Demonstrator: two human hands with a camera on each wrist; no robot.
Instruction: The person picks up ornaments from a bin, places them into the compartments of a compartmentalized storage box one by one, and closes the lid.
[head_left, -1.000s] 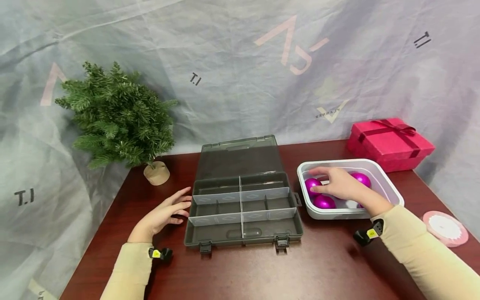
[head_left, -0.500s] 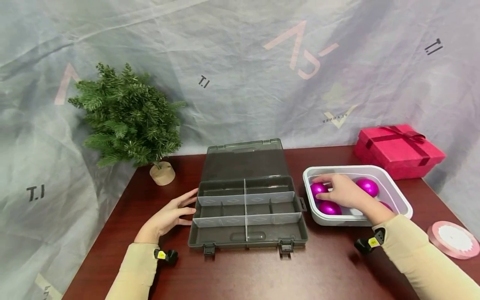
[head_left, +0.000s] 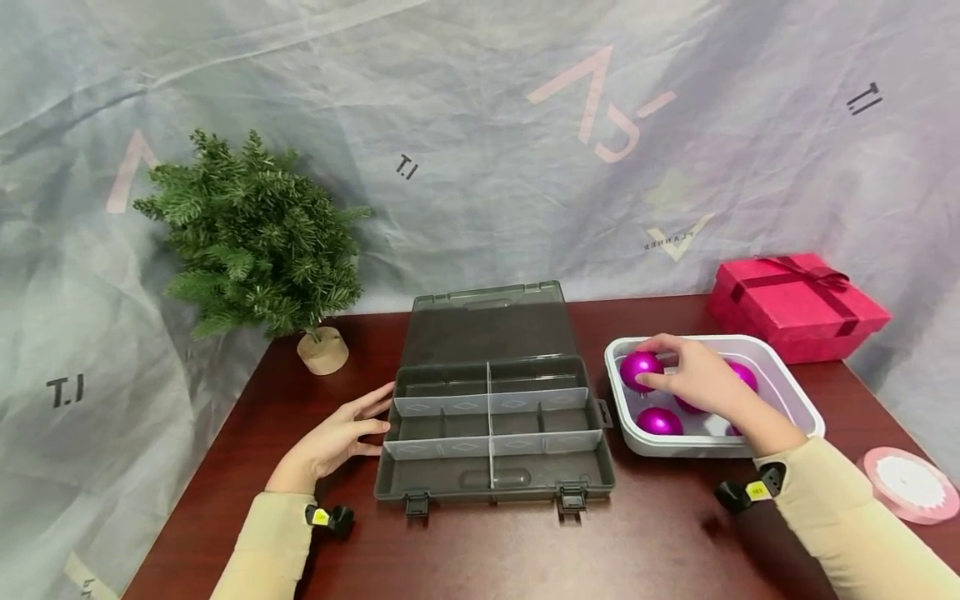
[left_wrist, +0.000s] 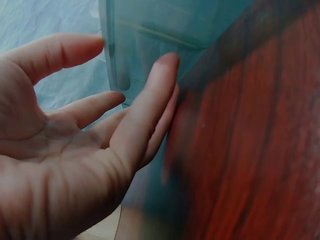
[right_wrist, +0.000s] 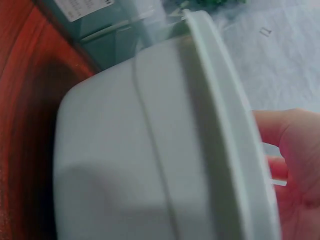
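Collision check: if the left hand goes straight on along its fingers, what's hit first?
Left side of the divided case; the left hand looks almost against it, exact gap unclear.

The head view is bright and mostly clear. Soft light seems to come from above, and it makes a pale, shiny patch on the surface (head_left: 525,550), in the middle toward its near edge. The surface looks darker by its back edge. A dark shadow lies under the right sleeve (head_left: 870,508), toward the near right corner. The purple balls (head_left: 659,421) have small, bright, shiny spots. Things look stretched at the sides of this view. The left wrist view is dimmer and bluish, and the see-through box (left_wrist: 165,30) is blurry. In the right wrist view, the white tub (right_wrist: 110,130) looks fuzzy, with gray shade on its side.
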